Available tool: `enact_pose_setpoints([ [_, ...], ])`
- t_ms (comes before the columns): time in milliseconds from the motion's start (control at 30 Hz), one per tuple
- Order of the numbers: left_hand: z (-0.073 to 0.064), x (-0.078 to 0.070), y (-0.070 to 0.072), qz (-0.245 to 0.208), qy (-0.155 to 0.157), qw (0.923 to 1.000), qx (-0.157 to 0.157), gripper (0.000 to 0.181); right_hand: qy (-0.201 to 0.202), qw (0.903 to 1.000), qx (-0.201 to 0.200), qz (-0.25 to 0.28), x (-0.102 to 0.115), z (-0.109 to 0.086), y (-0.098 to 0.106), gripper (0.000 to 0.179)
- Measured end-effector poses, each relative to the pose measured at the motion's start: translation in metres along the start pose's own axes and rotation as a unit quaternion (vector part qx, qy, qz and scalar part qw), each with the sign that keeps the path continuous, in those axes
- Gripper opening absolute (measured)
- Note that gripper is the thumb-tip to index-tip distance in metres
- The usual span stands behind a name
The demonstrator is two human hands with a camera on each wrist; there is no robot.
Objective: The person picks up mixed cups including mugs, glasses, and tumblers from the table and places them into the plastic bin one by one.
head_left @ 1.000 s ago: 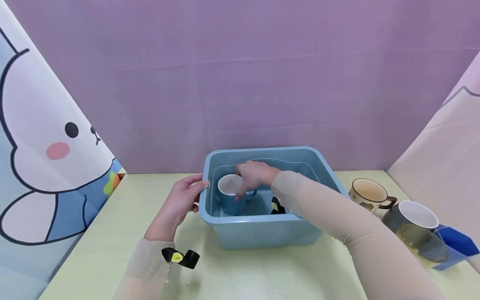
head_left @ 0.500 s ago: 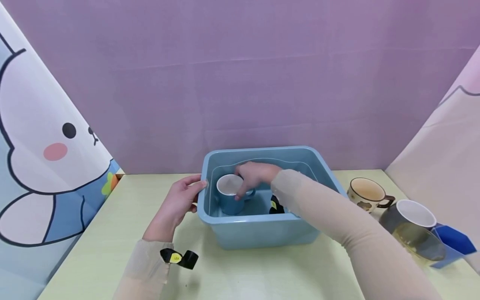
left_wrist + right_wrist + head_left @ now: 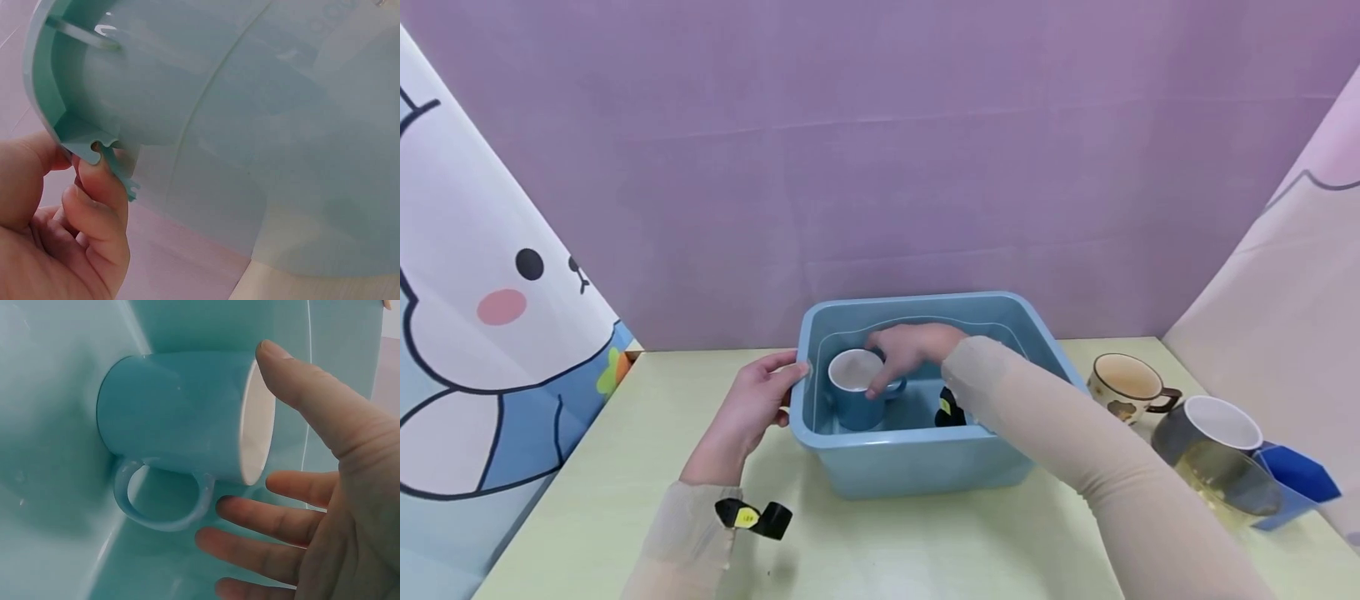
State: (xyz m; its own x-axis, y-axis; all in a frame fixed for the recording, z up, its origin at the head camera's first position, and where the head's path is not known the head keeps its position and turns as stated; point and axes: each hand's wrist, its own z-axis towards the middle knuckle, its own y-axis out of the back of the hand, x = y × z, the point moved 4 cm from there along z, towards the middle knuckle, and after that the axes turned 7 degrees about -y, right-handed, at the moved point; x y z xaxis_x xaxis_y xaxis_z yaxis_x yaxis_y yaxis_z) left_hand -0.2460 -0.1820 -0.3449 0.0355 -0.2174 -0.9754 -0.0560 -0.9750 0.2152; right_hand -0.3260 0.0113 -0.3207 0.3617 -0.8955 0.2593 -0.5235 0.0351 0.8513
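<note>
My left hand (image 3: pixel 758 398) pinches the left rim of a light blue plastic basin (image 3: pixel 917 454) between thumb and fingers; in the left wrist view the fingers curl under the rim lip (image 3: pixel 81 140). Inside the basin, near its left end, stands a blue mug (image 3: pixel 178 412) with a white interior. Its handle (image 3: pixel 165 519) points right in the head view. My right hand (image 3: pixel 913 348) reaches into the basin beside the mug. In the right wrist view its fingers (image 3: pixel 269 519) are spread and fairly straight near the handle, with the thumb (image 3: pixel 300 378) over the mouth. It grips nothing.
Right of the basin stand a cream mug with a brown handle (image 3: pixel 1126 385), a dark grey mug (image 3: pixel 1180 429), a clear amber-tinted cup (image 3: pixel 1225 483) and a blue angular cup (image 3: pixel 1296 483). A purple curtain (image 3: pixel 887 167) hangs behind the table (image 3: pixel 587 500).
The head view has turned slightly, so the scene sits a little further left. Both hands, the basin and the mug keep their places relative to each other.
</note>
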Motion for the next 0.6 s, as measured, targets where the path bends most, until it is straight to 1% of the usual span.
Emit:
enact_pose_setpoints([
  [167, -0.0006, -0.0001, 0.0022, 0.003, 0.0, 1.0, 0.0, 0.044, -0.004, 1.0, -0.003, 0.001, 0.0002, 0.0004, 0.0007, 0.087],
  [300, -0.0012, 0.0, 0.0041, 0.007, -0.001, 1.0, 0.001, 0.045, 0.001, 1.0, -0.005, 0.004, 0.0018, 0.0004, 0.0021, 0.087],
  [600, 0.0, 0.0007, 0.0063, 0.011, -0.005, 0.9999, -0.001, 0.044, 0.004, 0.9999, 0.001, 0.01, 0.0044, -0.0006, 0.0039, 0.085],
])
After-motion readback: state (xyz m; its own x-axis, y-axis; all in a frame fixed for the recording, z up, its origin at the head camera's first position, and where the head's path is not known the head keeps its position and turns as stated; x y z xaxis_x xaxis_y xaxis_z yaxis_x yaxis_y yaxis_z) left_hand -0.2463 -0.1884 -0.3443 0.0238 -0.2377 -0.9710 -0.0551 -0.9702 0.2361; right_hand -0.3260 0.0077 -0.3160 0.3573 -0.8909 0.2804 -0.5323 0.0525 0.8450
